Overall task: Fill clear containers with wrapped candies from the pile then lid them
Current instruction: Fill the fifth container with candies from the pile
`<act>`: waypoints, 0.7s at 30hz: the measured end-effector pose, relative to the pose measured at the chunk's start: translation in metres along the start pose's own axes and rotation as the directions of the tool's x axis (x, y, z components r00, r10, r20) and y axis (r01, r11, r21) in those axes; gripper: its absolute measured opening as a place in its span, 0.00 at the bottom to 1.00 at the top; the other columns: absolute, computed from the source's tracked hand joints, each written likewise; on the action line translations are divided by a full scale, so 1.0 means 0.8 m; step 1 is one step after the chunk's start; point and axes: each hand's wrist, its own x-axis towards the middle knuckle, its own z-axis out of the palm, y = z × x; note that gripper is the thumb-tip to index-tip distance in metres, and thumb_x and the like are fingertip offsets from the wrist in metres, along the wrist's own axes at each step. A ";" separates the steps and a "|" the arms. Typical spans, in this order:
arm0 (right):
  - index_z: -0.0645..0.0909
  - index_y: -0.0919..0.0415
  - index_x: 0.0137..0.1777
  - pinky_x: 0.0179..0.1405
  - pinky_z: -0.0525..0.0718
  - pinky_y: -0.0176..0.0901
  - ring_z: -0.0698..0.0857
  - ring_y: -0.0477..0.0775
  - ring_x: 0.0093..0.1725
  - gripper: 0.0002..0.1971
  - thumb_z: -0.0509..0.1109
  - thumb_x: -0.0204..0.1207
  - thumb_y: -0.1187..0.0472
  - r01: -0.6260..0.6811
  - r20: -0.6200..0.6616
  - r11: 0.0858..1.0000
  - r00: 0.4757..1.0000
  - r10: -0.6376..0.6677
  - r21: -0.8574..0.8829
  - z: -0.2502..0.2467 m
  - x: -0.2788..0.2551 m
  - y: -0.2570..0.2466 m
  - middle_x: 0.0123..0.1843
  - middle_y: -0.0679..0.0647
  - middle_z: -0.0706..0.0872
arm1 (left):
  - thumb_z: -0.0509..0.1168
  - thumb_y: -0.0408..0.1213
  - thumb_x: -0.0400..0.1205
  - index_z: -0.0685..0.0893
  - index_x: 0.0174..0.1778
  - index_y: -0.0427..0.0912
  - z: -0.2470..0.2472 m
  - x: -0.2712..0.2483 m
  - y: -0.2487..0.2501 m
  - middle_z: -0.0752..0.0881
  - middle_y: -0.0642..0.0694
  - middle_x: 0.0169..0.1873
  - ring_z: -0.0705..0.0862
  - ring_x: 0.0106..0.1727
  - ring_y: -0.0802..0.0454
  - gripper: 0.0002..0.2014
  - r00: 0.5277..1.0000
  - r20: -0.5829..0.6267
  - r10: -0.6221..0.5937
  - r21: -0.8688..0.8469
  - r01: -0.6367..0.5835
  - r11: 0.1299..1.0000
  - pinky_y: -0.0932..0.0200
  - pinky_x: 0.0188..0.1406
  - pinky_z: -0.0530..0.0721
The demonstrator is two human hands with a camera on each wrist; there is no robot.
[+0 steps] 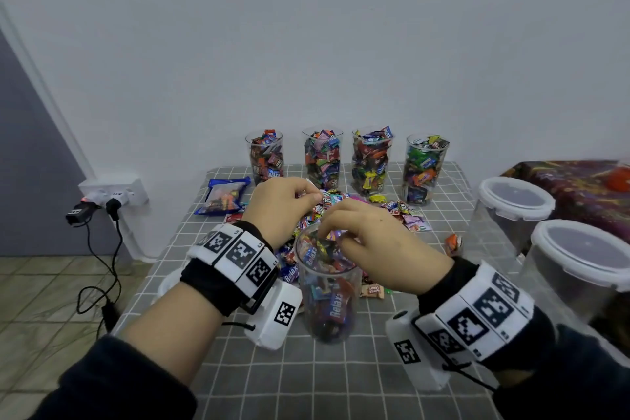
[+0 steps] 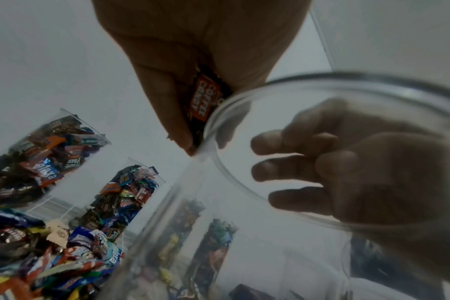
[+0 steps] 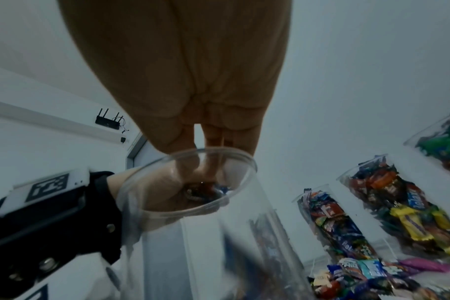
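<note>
A tall clear container [image 1: 328,286], partly filled with wrapped candies, stands on the grey checked cloth in front of the candy pile [image 1: 402,211]. My right hand [image 1: 332,232] hangs over its mouth, thumb and fingers pointing down inside the rim [image 3: 188,154], loosely apart. Candies lie just under the right hand's fingertips [image 3: 211,142] and none is pinched. My left hand [image 1: 315,198] hovers beside the rim, above the pile, and grips a small bunch of candies. An orange coffee candy [image 2: 206,97] shows between thumb and fingers. Through the container wall [image 2: 219,233] the right hand's fingers [image 2: 270,140] look relaxed.
Several full containers line the back of the table [image 1: 272,368], from the leftmost [image 1: 265,157] to the rightmost [image 1: 422,167]. A blue candy bag [image 1: 225,196] lies at the left. Two large tubs with white lids [image 1: 514,201] [image 1: 586,256] stand on the right. A wall socket with cables [image 1: 112,196] is left of the table.
</note>
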 end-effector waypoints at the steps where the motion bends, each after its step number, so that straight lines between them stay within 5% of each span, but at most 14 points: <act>1: 0.85 0.62 0.54 0.59 0.73 0.38 0.78 0.50 0.58 0.14 0.62 0.74 0.72 -0.005 -0.053 0.999 0.999 0.007 0.032 0.003 -0.002 0.001 0.57 0.53 0.82 | 0.68 0.38 0.80 0.89 0.40 0.49 0.000 -0.001 0.001 0.89 0.43 0.36 0.87 0.43 0.44 0.06 1.000 0.001 0.005 -0.005 -0.005 1.000 0.44 0.51 0.85; 4: 0.78 0.55 0.63 0.60 0.65 0.19 0.73 0.37 0.61 0.17 0.67 0.74 0.59 -0.046 -0.199 0.983 0.977 0.081 0.175 0.012 -0.013 0.009 0.61 0.46 0.77 | 0.68 0.37 0.80 0.88 0.38 0.50 -0.003 -0.005 0.004 0.89 0.42 0.35 0.87 0.42 0.43 0.06 1.000 -0.014 0.011 -0.035 -0.011 0.999 0.42 0.51 0.85; 7: 0.65 0.41 0.73 0.66 0.68 0.25 0.73 0.32 0.67 0.38 0.77 0.64 0.44 -0.208 -0.050 0.859 0.964 0.261 0.468 0.019 -0.026 0.019 0.69 0.38 0.72 | 0.68 0.38 0.80 0.89 0.40 0.49 -0.006 -0.009 0.009 0.89 0.46 0.35 0.87 0.41 0.47 0.06 0.999 -0.025 0.029 -0.024 -0.030 0.999 0.46 0.50 0.85; 11: 0.58 0.40 0.70 0.54 0.75 0.19 0.77 0.21 0.59 0.44 0.79 0.57 0.55 -0.281 0.104 0.668 0.951 0.293 0.689 0.035 -0.038 0.026 0.65 0.36 0.73 | 0.68 0.40 0.80 0.87 0.38 0.52 -0.006 -0.016 0.016 0.88 0.49 0.34 0.86 0.41 0.50 0.06 0.998 -0.024 0.061 -0.005 -0.061 0.998 0.56 0.46 0.82; 15: 0.62 0.32 0.62 0.62 0.73 0.24 0.71 0.27 0.68 0.40 0.82 0.57 0.55 -0.297 0.113 0.695 0.948 0.299 0.654 0.049 -0.039 0.029 0.67 0.40 0.74 | 0.69 0.38 0.79 0.90 0.39 0.47 0.003 -0.025 0.021 0.86 0.56 0.33 0.84 0.40 0.56 0.05 0.995 0.020 0.102 -0.014 -0.102 0.995 0.61 0.45 0.80; 21: 0.64 0.37 0.61 0.66 0.75 0.33 0.77 0.35 0.66 0.37 0.84 0.63 0.63 -0.263 0.037 0.756 0.952 0.302 0.599 0.050 -0.038 0.032 0.67 0.46 0.78 | 0.70 0.41 0.77 0.86 0.33 0.54 0.012 -0.036 0.020 0.84 0.58 0.30 0.82 0.38 0.57 0.07 0.975 0.142 0.171 0.046 -0.179 0.983 0.52 0.46 0.82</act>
